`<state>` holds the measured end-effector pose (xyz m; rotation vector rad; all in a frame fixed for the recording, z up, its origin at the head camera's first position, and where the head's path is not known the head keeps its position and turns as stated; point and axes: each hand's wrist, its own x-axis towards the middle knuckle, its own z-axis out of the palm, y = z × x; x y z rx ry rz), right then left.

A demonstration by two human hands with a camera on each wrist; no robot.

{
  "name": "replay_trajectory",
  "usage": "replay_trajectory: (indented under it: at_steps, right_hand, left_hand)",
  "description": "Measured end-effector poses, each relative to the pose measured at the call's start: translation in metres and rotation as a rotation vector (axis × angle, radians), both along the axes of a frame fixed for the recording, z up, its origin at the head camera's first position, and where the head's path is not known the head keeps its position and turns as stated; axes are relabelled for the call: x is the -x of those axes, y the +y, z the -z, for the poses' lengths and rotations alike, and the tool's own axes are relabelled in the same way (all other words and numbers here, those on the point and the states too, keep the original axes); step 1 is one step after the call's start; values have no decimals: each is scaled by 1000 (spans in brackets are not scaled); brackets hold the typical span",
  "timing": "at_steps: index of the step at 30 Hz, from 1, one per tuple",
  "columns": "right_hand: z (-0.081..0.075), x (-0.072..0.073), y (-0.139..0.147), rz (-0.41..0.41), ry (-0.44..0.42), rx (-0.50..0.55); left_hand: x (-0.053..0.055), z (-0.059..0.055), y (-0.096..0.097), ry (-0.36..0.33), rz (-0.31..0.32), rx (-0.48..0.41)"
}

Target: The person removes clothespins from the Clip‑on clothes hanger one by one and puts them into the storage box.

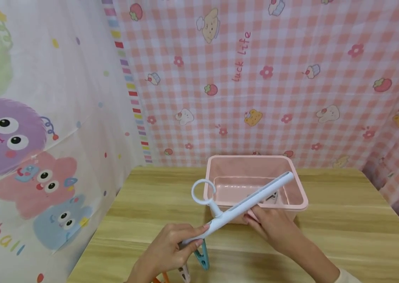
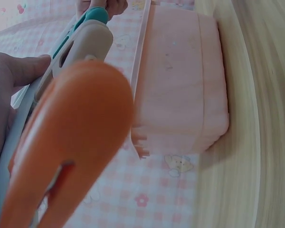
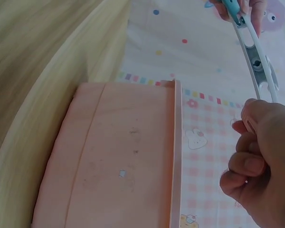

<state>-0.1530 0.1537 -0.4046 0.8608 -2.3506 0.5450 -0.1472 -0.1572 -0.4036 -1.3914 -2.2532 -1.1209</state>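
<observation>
Clips point(image 2: 85, 118) hang from the hanger point(image 1: 238, 209) our left hand point(image 1: 169, 248) grips between thumb and fingers, while our curled right hand point(image 1: 278, 228) pinches a pink clip point(image 1: 253, 215) near the tub point(image 1: 249, 167).

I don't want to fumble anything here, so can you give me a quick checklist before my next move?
1. Left hand holding the light-blue bar: ok, it grips the bar near one end.
2. Right hand holding the pink piece: ok, pinched beside the bar.
3. Pink piece fastened to the bar: cannot tell, the fingers cover most of it.
4. Orange clip, beige clip and teal clip at the bar: ok, all lined up along it.
5. Pink bin upright on the table: ok.
6. Bin emptied: not ok, a small greyish thing shows inside.
</observation>
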Motion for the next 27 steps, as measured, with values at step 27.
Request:
replay_trajectory:
  at_steps: [27]
  right_hand:
    - [5,-6,0,-847,-991,728]
  left_hand:
    - [1,1,4,34,99,-67]
